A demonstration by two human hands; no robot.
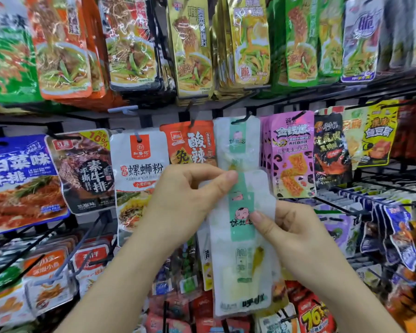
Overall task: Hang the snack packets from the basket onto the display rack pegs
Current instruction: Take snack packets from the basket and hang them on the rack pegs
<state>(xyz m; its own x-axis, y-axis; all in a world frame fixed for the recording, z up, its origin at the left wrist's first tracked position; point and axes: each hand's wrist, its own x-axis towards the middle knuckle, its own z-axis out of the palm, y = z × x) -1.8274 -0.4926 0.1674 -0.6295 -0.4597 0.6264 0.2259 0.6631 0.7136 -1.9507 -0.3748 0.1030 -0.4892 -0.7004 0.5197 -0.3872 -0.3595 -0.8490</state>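
Both hands, left hand (pixel 187 195) and right hand (pixel 291 227), pinch white packet (pixel 244 255) between them.

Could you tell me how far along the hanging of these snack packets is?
Done: one white-and-green packet already hangs on its peg. In hand: a matching packet, pinched by the left hand and right hand below it. Left: hanging it; the basket is out of view, so the remainder is unknown.

A pale wall (pixel 221 108) shows behind black wire bars (pixel 334 93). Bright, even light glares off the glossy bags (pixel 130 44) hanging all around.
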